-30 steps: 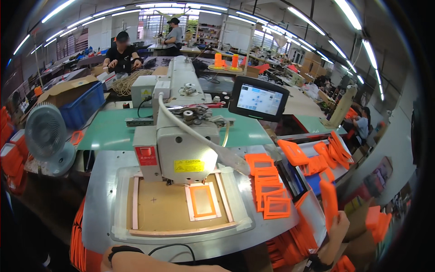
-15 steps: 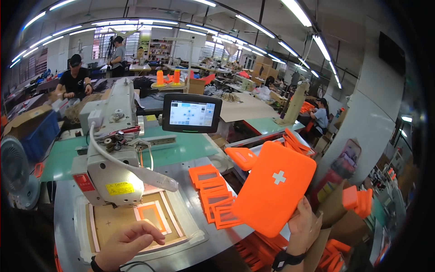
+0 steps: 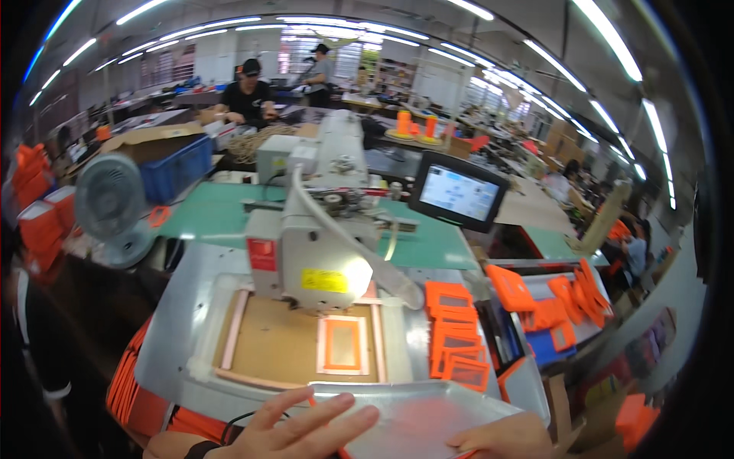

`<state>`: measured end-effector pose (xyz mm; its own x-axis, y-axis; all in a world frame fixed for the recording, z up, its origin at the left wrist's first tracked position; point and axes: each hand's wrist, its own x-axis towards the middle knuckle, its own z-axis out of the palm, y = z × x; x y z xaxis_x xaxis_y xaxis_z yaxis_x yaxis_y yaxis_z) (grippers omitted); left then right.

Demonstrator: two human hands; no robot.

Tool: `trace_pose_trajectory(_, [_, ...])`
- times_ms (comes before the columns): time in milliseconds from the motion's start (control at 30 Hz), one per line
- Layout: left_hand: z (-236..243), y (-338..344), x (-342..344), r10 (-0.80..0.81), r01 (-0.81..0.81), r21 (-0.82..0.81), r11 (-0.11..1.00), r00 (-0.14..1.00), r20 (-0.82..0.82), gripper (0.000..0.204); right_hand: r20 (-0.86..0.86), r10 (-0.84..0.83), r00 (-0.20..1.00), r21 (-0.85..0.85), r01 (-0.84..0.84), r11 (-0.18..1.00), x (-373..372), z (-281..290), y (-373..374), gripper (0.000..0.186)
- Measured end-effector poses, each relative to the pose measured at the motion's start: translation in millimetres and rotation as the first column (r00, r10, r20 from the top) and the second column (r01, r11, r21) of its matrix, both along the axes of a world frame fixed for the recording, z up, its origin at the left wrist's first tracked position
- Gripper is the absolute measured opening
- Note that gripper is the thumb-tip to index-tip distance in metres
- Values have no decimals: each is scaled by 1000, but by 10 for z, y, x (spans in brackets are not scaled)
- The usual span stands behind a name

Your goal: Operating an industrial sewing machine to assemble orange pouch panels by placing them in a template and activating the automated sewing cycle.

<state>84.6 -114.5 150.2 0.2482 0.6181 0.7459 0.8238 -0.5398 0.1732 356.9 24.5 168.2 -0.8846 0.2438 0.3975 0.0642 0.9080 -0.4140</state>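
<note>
Hands [image 3: 505, 438] now at case [image 3: 405, 417] (silver side up, prev. orange).

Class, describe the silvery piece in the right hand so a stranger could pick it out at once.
Start at the big grey sewing machine, then drop to the tan board below it. Nearer the wearer is a broad silvery piece with orange edging. The right hand holds it, unlike the similar silvery panel further right.
</note>
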Motion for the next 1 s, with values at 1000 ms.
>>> trace_pose_trajectory(1000, [-639,-415,-1207,291,-252,-372,894,955,52,25,50,1,999,103,-6,995,-859,-578,491,28])
